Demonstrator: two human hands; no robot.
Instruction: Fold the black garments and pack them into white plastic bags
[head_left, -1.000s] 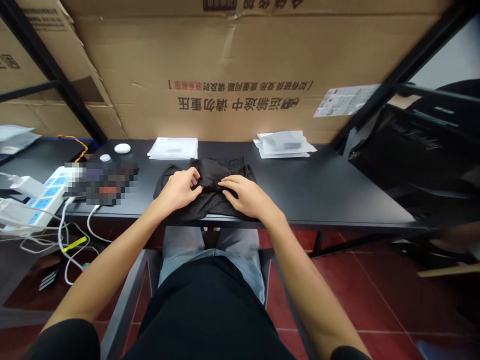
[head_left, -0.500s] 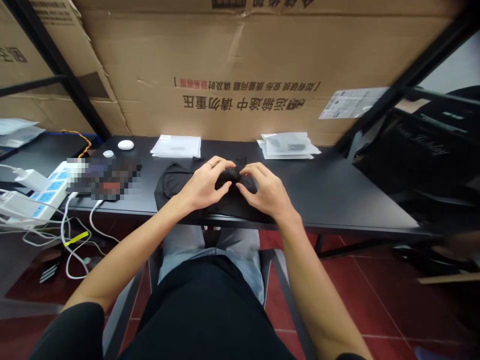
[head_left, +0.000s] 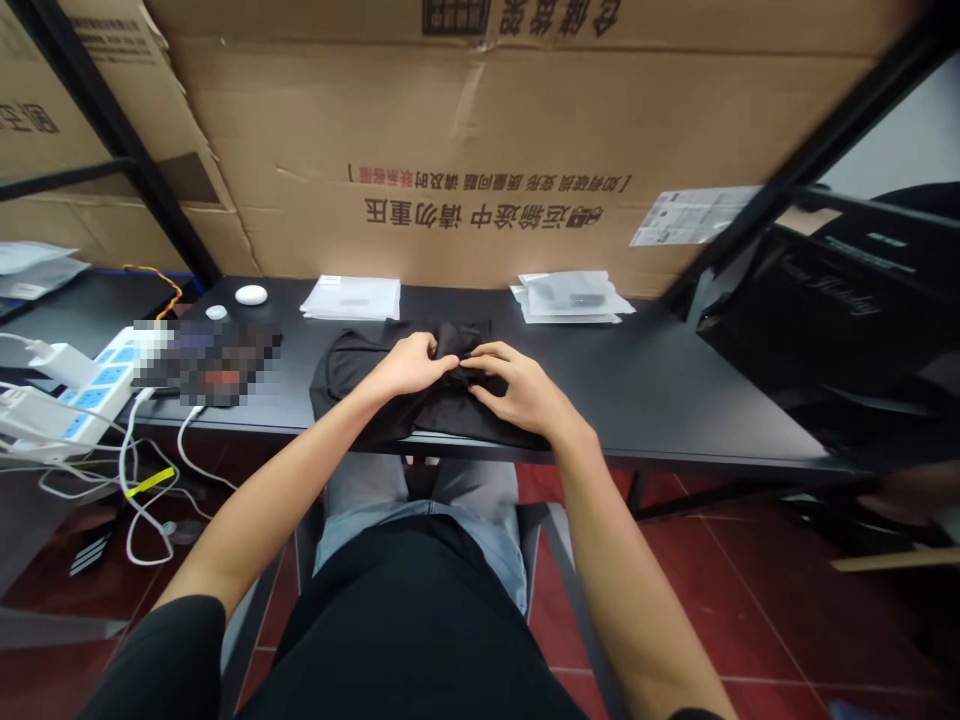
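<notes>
A black cloth item (head_left: 352, 365), perhaps a garment, lies spread on the dark desk (head_left: 637, 380), reaching its front edge. My left hand (head_left: 416, 365) is closed on a bunched part of the cloth near its middle, thumb pointing right. Beside it, my right hand (head_left: 517, 390) has its fingers bent around the same bunch, with its fingertips close to the left thumb. Folds of the bunched part stand up between the two hands. What the curled fingers of the left hand grip underneath is hidden.
Behind the desk stands a large cardboard sheet (head_left: 300, 120). White packets (head_left: 351, 298) and more flat packets (head_left: 574, 297) lie at the back. On the left are a white earphone case (head_left: 251, 295), a power strip (head_left: 112, 375) and white cables (head_left: 135, 480).
My left hand has turned and closed in on the bunched cloth, its thumb now nearly meeting my right fingertips. The bunch stands up higher between the hands.
</notes>
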